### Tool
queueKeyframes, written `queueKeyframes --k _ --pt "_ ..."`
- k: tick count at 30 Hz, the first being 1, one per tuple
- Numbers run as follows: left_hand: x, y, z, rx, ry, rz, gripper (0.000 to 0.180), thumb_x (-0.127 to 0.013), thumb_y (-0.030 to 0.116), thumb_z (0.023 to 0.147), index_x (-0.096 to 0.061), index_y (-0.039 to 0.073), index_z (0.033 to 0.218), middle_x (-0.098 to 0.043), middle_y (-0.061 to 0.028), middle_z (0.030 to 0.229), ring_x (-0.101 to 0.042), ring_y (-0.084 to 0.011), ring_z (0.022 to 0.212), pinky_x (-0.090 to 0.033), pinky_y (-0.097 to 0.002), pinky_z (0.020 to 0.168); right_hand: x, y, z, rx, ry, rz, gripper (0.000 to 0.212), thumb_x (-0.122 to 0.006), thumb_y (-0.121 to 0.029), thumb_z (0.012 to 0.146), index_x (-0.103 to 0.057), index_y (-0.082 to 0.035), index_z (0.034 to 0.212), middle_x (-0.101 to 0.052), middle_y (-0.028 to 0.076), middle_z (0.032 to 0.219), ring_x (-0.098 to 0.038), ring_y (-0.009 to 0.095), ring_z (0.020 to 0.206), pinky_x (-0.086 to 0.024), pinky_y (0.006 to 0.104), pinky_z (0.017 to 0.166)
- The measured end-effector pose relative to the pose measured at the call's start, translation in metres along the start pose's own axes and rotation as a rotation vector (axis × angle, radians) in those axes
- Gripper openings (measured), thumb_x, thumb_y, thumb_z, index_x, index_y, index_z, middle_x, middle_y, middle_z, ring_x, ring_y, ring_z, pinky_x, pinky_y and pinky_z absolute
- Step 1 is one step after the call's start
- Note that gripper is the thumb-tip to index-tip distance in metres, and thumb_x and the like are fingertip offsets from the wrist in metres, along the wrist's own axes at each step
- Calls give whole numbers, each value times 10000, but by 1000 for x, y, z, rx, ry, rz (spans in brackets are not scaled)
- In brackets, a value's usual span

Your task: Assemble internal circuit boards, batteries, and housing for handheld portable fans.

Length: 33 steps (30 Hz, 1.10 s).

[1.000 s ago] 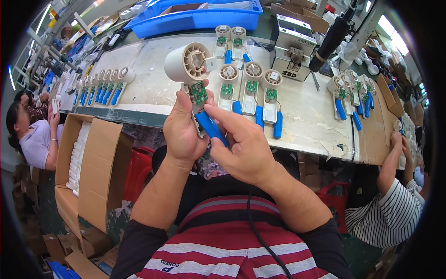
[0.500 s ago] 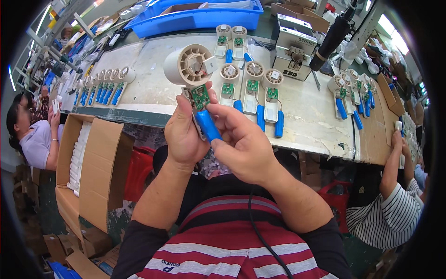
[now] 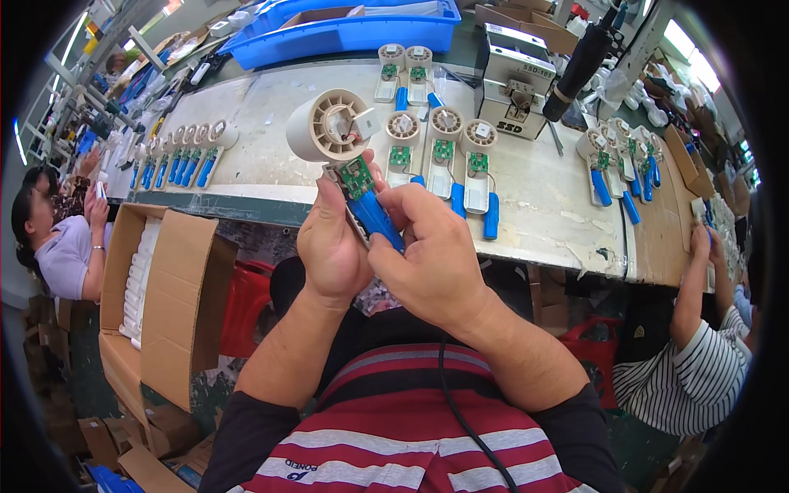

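Observation:
My left hand (image 3: 330,251) is wrapped round the handle of a white handheld fan (image 3: 306,130), its round head pointing up and away from me. The handle stands opened, baring a green circuit board (image 3: 357,176) just below the head. Against the handle, under the board, lies a blue cylindrical battery (image 3: 374,215). My right hand (image 3: 436,259) pinches this battery from the right, thumb at its lower end and fingers along its side. Fingers partly cover the lower handle, so how deep the battery sits is hard to see.
Similar opened fans (image 3: 444,152) lie in rows on the worktable (image 3: 279,177), with more at left and right. Behind them stand a blue bin (image 3: 345,37) and a boxy machine (image 3: 516,82). A carton of white parts (image 3: 177,304) is at lower left. People work on both sides.
The battery has turned and moved in closer along the handle, below the board. The fan has dropped slightly and tilted, and my right fingers have shifted along the battery.

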<state>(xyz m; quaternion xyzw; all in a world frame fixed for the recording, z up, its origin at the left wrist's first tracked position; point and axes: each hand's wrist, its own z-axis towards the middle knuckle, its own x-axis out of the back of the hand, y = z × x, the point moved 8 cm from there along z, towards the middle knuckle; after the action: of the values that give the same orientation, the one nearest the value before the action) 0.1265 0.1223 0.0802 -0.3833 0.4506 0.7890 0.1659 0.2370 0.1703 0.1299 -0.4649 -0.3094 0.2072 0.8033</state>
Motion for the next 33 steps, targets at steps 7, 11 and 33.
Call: queueKeyframes --k 7,11,33 --pt "-5 -12 -4 -1 -15 -149 488 -482 368 1137 -454 13 1471 -566 -80 1193 -580 -189 1093 -479 -376 1050 9 -5 -6 46 80 -23 246 -724 -19 836 -640 13 1065 -641 190 1043 -661 340 862 -543 414 752" --pt "-7 -11 -9 55 38 -115 401 -555 236 1112 -468 30 1445 -554 -74 1147 -570 -197 1067 -492 -371 1014 11 -4 -12 34 -39 66 233 -757 13 854 -667 -2 1068 -604 158 1137 -666 271 833 -539 352 722" --pt "11 -22 -7 112 165 -174 269 -616 110 1048 -562 30 1299 -563 -75 1083 -568 -194 994 -527 -346 901 9 9 -27 401 -19 -41 210 -747 48 866 -730 12 1072 -658 164 1061 -685 315 915 -561 388 788"
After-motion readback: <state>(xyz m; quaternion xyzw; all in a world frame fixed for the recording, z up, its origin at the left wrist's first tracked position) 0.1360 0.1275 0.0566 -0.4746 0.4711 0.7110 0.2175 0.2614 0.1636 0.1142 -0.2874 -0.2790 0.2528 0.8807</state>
